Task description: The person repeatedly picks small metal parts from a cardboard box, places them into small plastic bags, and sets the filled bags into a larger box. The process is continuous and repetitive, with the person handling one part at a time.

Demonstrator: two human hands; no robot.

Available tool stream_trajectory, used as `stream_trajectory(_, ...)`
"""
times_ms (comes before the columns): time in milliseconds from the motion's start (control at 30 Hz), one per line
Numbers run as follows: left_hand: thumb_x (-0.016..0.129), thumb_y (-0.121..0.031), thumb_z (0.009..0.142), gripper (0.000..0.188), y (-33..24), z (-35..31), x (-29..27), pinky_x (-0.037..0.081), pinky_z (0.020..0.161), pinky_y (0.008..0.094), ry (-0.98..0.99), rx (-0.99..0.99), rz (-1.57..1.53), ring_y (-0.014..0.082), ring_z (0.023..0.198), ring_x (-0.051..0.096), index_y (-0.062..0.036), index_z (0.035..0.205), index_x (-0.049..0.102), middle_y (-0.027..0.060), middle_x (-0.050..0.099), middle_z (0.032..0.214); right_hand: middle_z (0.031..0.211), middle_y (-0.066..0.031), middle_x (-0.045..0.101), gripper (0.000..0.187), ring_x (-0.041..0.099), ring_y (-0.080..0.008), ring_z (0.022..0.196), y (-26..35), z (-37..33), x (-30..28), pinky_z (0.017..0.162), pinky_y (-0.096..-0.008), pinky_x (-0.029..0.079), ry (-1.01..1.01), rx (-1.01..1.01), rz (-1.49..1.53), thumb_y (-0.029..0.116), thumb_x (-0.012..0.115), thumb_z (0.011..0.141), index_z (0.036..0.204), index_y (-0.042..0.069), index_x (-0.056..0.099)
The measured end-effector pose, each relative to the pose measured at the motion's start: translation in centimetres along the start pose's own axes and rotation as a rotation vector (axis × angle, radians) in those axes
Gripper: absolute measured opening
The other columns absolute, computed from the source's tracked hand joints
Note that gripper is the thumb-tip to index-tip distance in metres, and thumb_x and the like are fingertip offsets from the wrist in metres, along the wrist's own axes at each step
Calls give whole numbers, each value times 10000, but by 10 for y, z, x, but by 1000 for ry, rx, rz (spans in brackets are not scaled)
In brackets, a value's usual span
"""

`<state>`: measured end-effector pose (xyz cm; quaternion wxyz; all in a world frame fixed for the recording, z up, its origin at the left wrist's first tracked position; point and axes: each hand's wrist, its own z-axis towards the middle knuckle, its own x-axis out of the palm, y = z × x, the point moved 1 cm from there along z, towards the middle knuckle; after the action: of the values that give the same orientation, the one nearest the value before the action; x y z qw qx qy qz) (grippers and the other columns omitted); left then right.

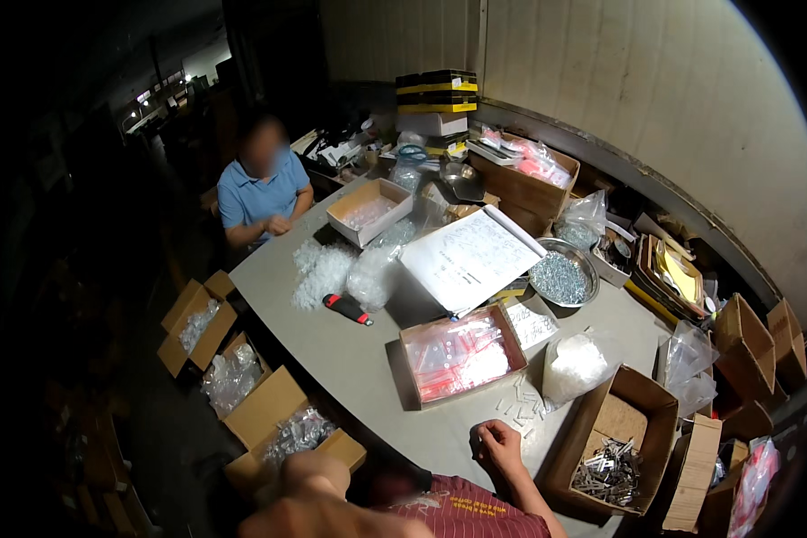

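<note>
My right hand (500, 443) rests on the grey table near its front edge, fingers curled and pressed together; whatever they may hold is too small to make out. Just beyond it lie several small white strips (524, 405). A cardboard box of clear bags with red edges (462, 353) stands farther off, and a plastic bag of white pieces (579, 368) is to the right. Blurred and close at the lower edge is my left hand (323, 518), its fingers smeared and not readable.
On the right, a deep cardboard box (560, 475) contains metal parts. A steel bowl of small metal pieces (563, 276), a written-on pad (472, 260) and a red-black cutter (347, 309) lie farther back. Across the table sits a person in blue (258, 193). Open cartons (273, 408) line the left floor.
</note>
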<state>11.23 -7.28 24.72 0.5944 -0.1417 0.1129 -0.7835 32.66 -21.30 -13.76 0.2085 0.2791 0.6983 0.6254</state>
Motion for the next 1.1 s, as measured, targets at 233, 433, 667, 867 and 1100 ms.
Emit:
stream_trajectory(233,547,40,874,329,8,8,-9,428,587,490,67,0,-9,142,470,374,-129,591,552,28,500,612,677,-30,608,143,543,-90,473,-8,1,-2,443,-245,424,-31,3,-60,111,643,979,951,-29,654)
stream_trajectory(433,499,83,861,359,3,8,-6,406,494,440,62,-61,-158,147,435,341,-108,560,537,21,449,563,681,-31,612,142,547,-91,476,-15,1,-1,447,-242,424,-40,1,-90,107,642,979,947,-30,659)
stream_trajectory(667,523,76,869,433,2,-7,11,430,534,430,-186,-48,-63,117,419,323,-129,499,432,-5,396,495,673,-38,628,161,556,-87,497,-2,1,0,459,-247,445,-32,22,-36,110,637,980,933,-41,664)
stream_trajectory(867,558,33,884,358,4,-13,19,470,622,495,-293,14,63,149,510,458,-122,562,558,2,523,580,700,-38,626,130,563,-102,489,-5,0,4,450,-247,445,-11,48,64,99,639,978,971,-29,662)
stream_trajectory(1100,568,-32,911,330,-1,-9,-22,451,633,498,165,-10,-121,161,539,472,-130,595,582,14,527,640,674,-38,616,156,548,-87,494,1,2,4,456,-244,437,-24,33,-18,108,631,984,944,-41,657)
